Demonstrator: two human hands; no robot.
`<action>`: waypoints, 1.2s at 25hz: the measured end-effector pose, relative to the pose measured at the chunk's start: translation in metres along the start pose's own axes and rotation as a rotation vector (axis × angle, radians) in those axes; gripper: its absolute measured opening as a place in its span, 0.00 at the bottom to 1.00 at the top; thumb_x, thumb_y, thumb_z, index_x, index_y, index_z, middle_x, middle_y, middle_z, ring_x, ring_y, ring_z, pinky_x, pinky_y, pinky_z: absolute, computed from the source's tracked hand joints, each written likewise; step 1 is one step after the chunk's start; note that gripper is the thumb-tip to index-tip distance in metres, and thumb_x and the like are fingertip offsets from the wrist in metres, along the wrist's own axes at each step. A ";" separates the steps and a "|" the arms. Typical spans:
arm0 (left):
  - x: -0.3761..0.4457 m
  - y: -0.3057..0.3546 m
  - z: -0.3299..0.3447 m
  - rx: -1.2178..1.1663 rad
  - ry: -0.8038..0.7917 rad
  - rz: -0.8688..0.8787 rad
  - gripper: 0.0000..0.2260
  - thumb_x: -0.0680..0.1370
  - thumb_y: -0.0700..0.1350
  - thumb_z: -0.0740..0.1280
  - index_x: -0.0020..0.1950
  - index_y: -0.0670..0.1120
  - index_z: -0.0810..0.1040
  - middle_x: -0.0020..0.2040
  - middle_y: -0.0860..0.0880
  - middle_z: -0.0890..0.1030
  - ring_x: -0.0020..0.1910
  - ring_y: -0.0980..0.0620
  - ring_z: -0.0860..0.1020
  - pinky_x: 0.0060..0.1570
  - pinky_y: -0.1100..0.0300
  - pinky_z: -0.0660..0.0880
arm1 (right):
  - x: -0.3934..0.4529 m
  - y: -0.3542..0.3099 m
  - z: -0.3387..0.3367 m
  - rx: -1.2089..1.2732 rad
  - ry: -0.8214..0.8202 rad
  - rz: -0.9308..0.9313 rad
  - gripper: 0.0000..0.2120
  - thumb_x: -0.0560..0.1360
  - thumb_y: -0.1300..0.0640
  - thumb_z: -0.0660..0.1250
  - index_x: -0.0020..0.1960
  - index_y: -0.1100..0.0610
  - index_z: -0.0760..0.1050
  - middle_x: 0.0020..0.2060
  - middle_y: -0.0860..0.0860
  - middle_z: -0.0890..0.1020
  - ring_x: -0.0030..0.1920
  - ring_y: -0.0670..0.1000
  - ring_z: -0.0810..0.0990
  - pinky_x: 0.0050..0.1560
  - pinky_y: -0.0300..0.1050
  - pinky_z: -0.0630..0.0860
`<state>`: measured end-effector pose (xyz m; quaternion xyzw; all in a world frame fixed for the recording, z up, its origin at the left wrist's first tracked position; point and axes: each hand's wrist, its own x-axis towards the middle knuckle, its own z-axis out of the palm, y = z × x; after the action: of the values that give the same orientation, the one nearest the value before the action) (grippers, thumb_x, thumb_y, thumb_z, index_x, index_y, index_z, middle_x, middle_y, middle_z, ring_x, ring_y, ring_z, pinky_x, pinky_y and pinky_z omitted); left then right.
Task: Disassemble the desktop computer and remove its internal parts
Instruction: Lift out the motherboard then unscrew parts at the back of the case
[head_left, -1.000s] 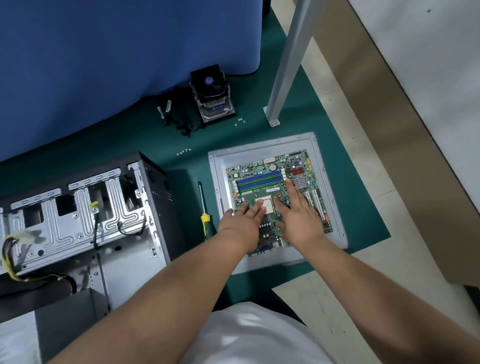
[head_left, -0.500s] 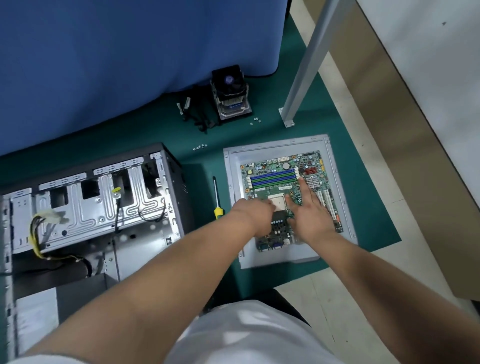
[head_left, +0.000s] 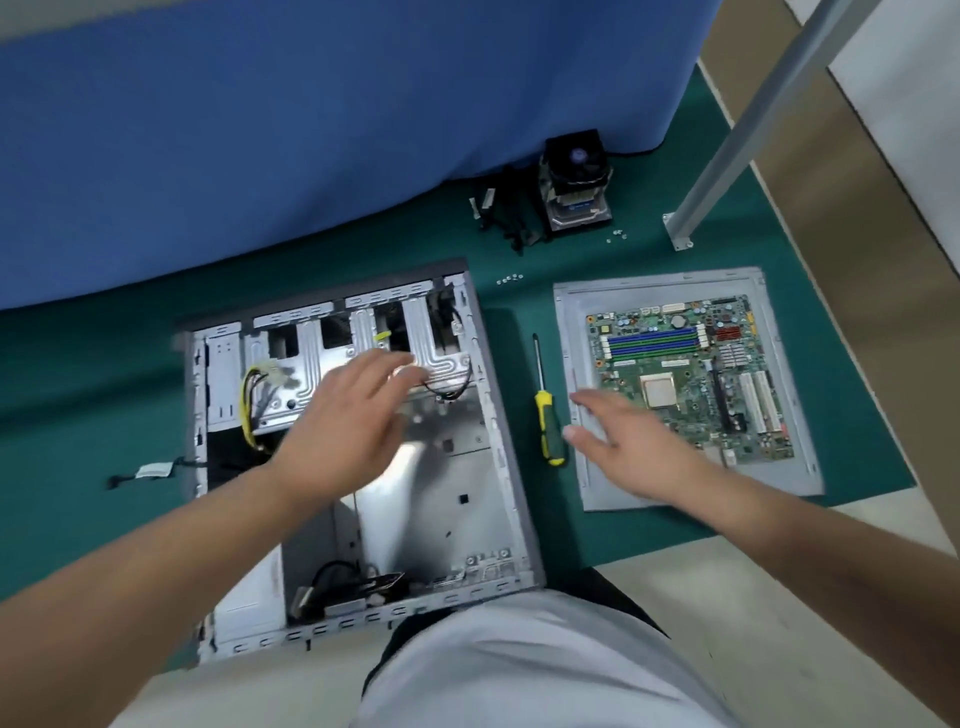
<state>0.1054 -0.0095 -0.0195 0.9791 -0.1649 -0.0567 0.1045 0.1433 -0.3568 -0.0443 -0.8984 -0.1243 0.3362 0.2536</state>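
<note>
Green mat (head_left: 597, 270) under open case (head_left: 483, 467) and motherboard (head_left: 691, 379), blue cloth (head_left: 311, 130) behind, left hand (head_left: 348, 421) and right hand (head_left: 623, 441) both empty, fingers relaxed.

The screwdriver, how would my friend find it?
Find the open computer case and the grey panel holding the motherboard. The screwdriver lies on the green mat between them. It alone has a yellow-and-green handle.

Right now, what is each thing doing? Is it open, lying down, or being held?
computer case: lying on its side, open.
motherboard: out, flat on the grey panel.
screwdriver: lying on the mat, untouched.
cooler fan: out, standing on the mat.
left hand: open, over the case.
right hand: open, holding nothing.
</note>
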 end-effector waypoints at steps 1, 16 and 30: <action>-0.014 -0.019 0.000 0.056 -0.024 -0.064 0.26 0.79 0.46 0.68 0.77 0.49 0.68 0.76 0.46 0.70 0.76 0.41 0.66 0.72 0.37 0.67 | -0.004 -0.027 0.014 0.100 -0.054 -0.013 0.35 0.81 0.35 0.57 0.83 0.49 0.55 0.79 0.50 0.65 0.74 0.51 0.70 0.74 0.47 0.65; -0.036 -0.099 0.015 0.332 -0.133 0.019 0.46 0.74 0.32 0.67 0.83 0.61 0.49 0.85 0.51 0.54 0.82 0.43 0.58 0.75 0.45 0.56 | 0.001 -0.115 0.081 0.041 0.041 0.253 0.35 0.79 0.67 0.58 0.80 0.61 0.43 0.36 0.55 0.76 0.32 0.52 0.75 0.29 0.44 0.67; -0.037 -0.093 0.046 0.236 0.081 -0.061 0.31 0.74 0.40 0.65 0.77 0.58 0.70 0.80 0.53 0.66 0.79 0.44 0.66 0.74 0.44 0.60 | 0.072 -0.046 0.080 0.069 0.235 0.517 0.19 0.82 0.58 0.63 0.72 0.60 0.70 0.66 0.61 0.74 0.63 0.63 0.77 0.64 0.54 0.75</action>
<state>0.0928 0.0803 -0.0821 0.9907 -0.1360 -0.0003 -0.0065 0.1407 -0.2599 -0.1097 -0.9239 0.1505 0.2874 0.2027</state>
